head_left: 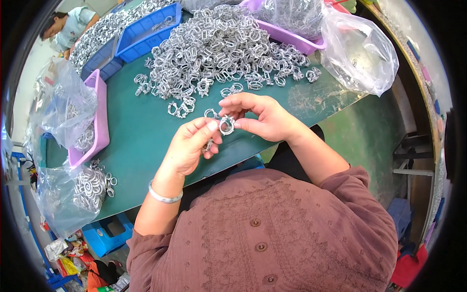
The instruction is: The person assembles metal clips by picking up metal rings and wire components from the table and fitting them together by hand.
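Between my two hands, above the table's near edge, is a small silver metal ring clamp [226, 131]. My left hand [182, 148] pinches it from the left with thumb and forefinger. A second small metal piece [208, 145] shows among that hand's curled lower fingers. From the right, my right hand [267, 117] closes thumb and fingers at the clamp's upper edge; its fingertips are partly hidden. Just behind the fingers another ring [210, 113] shows, and I cannot tell whether it is held or lying down. A few loose clamps [182, 108] lie beyond my left hand.
A large heap of clamps [214, 48] covers the far part of the green table [131, 141]. Blue bins [146, 41] and a purple tray [311, 45] stand behind. Left are another purple tray [99, 119] and a bag of rings [68, 194]. A person [73, 29] works far left.
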Action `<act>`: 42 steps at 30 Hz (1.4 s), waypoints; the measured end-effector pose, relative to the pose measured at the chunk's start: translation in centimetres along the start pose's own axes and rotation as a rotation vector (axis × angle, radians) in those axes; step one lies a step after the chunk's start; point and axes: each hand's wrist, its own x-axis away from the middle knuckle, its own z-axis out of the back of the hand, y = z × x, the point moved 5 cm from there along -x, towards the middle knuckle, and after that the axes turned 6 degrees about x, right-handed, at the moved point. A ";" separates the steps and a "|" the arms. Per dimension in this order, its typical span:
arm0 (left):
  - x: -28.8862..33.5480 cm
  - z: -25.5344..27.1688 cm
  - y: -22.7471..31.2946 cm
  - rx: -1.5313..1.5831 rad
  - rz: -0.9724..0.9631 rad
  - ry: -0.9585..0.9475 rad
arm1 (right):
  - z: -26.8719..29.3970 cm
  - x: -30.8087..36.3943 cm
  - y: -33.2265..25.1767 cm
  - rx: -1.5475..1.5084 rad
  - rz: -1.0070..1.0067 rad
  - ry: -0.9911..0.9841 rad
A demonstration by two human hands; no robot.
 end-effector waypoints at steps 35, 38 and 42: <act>0.8 -0.3 -2.0 0.375 -0.150 -0.023 | -2.5 0.8 0.8 -0.520 -0.273 0.249; 0.8 0.1 -2.1 0.378 -0.189 0.013 | -2.7 1.0 0.8 -0.468 -0.200 0.269; 1.0 0.4 -2.0 0.361 -0.223 0.026 | -2.4 1.1 -0.3 -0.074 0.016 0.290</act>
